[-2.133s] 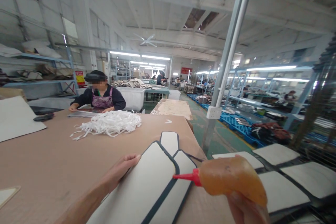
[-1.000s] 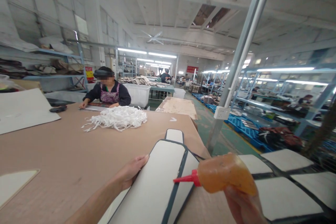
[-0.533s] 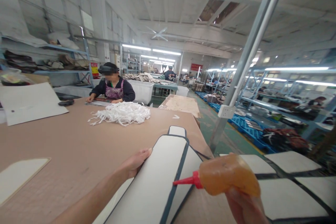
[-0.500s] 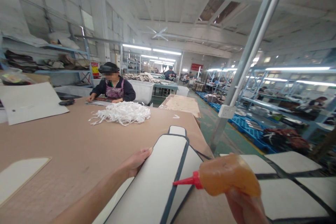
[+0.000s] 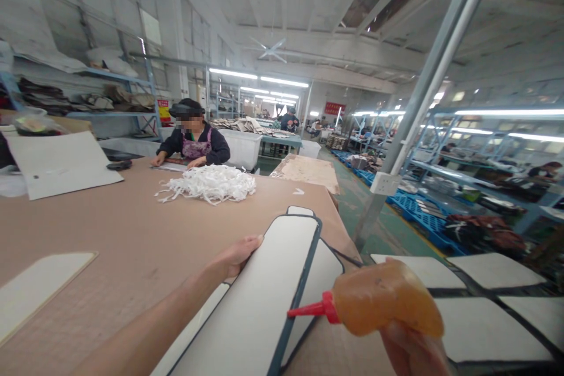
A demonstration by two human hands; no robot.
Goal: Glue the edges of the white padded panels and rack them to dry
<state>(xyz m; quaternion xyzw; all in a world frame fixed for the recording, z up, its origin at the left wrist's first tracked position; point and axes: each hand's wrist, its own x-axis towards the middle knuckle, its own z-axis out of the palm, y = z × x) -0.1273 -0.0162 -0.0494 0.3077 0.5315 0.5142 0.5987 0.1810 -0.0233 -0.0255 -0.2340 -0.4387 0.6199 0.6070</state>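
Note:
My left hand (image 5: 241, 255) is closed on the left edge of a long white panel (image 5: 259, 282) with a dark border, thumb on top and fingers out of sight beneath. In my right hand (image 5: 408, 341) is a squeeze bottle (image 5: 383, 299) of amber liquid, lying on its side with its red nozzle (image 5: 308, 309) pointing left. The nozzle tip is at the dark strip along the panel's right edge; I cannot tell if it touches. Further dark-edged white panels (image 5: 315, 282) lie underneath.
A heap of white strips (image 5: 211, 183) lies on the brown table (image 5: 132, 229), with a co-worker (image 5: 194, 141) behind it. Another white panel (image 5: 39, 282) is at left. Dark-edged panels (image 5: 484, 323) spread at right, near a metal post (image 5: 409, 111).
The nozzle tip has moved slightly down along the dark strip, toward me. The whole view has shifted a little; my left hand keeps its hold on the panel.

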